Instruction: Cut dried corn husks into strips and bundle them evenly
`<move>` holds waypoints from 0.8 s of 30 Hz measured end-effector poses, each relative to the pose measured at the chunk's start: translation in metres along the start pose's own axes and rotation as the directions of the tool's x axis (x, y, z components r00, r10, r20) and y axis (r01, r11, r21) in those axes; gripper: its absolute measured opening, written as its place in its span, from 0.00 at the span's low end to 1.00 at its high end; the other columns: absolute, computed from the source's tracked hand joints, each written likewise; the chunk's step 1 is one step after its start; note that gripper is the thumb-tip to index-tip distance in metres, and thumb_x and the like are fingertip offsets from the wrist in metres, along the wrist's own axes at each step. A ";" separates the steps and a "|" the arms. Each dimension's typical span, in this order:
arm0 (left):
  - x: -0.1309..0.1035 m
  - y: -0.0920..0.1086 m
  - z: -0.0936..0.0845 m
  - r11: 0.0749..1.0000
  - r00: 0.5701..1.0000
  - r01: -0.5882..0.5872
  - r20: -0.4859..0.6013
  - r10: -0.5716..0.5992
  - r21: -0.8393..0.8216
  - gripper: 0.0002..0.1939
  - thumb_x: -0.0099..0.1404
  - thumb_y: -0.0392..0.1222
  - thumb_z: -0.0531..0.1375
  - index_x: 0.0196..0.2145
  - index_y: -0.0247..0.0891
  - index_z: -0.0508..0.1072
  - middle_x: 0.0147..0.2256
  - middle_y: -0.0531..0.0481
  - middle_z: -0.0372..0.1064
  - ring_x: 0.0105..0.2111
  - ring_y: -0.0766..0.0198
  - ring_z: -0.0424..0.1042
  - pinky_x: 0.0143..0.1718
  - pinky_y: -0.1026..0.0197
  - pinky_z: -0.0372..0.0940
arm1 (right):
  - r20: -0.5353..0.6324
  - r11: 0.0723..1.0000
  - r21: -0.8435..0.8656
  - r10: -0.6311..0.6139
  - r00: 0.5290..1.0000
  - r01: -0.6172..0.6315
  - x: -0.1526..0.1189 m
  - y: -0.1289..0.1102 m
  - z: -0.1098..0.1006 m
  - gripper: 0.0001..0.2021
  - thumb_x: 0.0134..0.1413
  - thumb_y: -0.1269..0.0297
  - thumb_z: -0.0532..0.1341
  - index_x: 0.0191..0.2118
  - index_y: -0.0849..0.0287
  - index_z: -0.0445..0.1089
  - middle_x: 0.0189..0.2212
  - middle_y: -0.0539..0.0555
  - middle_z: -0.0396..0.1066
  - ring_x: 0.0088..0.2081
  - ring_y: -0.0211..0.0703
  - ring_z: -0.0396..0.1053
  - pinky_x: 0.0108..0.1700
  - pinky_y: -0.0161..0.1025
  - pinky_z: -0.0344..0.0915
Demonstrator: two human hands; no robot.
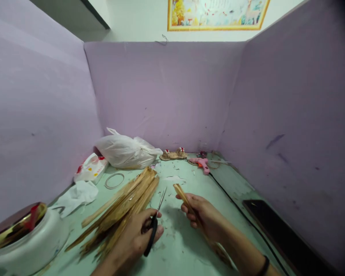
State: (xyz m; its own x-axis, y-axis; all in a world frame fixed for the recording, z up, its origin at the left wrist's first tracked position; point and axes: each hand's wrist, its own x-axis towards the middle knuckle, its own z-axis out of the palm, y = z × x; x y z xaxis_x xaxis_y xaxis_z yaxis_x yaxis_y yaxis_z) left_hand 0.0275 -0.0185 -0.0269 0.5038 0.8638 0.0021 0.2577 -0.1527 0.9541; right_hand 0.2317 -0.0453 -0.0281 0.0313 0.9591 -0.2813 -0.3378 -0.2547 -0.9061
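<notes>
On the pale green tabletop (175, 214), walled in lilac, lie one glue gun (202, 164) and one white bag (128, 151). The left hand's (138, 235) fingers curl round one pair of scissors (153, 228); the right's (202, 212) pinch one dried strip (186, 201).

Green table (175, 214): dried husks (129, 203), white bag (126, 151), pink glue gun (202, 164)

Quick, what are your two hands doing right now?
Left hand: closed around black-handled scissors, blades pointing up and away.
Right hand: closed, holding a dried, folded strip between the fingers.
</notes>
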 end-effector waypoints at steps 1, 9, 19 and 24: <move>0.003 0.002 0.001 0.996 0.998 -0.007 0.064 0.002 0.088 0.16 0.53 0.50 0.58 0.35 0.35 0.71 0.19 0.55 0.59 0.20 0.68 0.57 0.21 0.66 0.50 | -0.021 0.998 -0.067 -0.016 1.000 0.014 0.000 0.003 -0.001 0.14 0.50 0.53 0.57 0.33 0.61 0.65 0.19 0.45 0.58 0.16 0.27 0.48 0.16 0.27 0.47; 0.009 0.002 0.002 0.960 0.988 -0.088 0.148 0.050 0.265 0.11 0.53 0.44 0.56 0.32 0.38 0.73 0.20 0.54 0.65 0.21 0.67 0.59 0.22 0.66 0.51 | -0.118 0.912 -0.367 -0.243 0.963 0.186 0.007 0.010 -0.007 0.17 0.43 0.50 0.60 0.23 0.62 0.65 0.18 0.47 0.60 0.17 0.30 0.52 0.19 0.31 0.50; 0.003 0.007 -0.006 0.943 0.979 -0.078 0.204 0.011 0.323 0.11 0.48 0.37 0.54 0.30 0.39 0.73 0.22 0.55 0.63 0.22 0.66 0.57 0.24 0.67 0.50 | 0.049 0.894 -0.434 -0.099 0.994 0.111 -0.001 0.021 0.015 0.25 0.40 0.38 0.57 0.17 0.60 0.61 0.10 0.44 0.51 0.13 0.28 0.46 0.16 0.31 0.41; 0.004 0.009 -0.008 0.956 0.972 -0.085 0.234 0.018 0.281 0.12 0.48 0.37 0.54 0.31 0.38 0.73 0.21 0.55 0.60 0.23 0.67 0.54 0.24 0.66 0.49 | 0.077 0.882 -0.456 -0.094 0.993 0.118 -0.003 0.022 0.021 0.24 0.41 0.40 0.57 0.20 0.59 0.61 0.14 0.46 0.57 0.13 0.28 0.48 0.16 0.31 0.43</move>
State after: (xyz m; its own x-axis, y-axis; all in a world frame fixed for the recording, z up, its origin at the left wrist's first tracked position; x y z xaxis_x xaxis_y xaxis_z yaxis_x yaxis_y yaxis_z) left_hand 0.0252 -0.0132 -0.0157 0.6873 0.7246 -0.0510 0.4353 -0.3547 0.8274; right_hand 0.2048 -0.0508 -0.0406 -0.0095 0.9854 -0.1702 0.1343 -0.1674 -0.9767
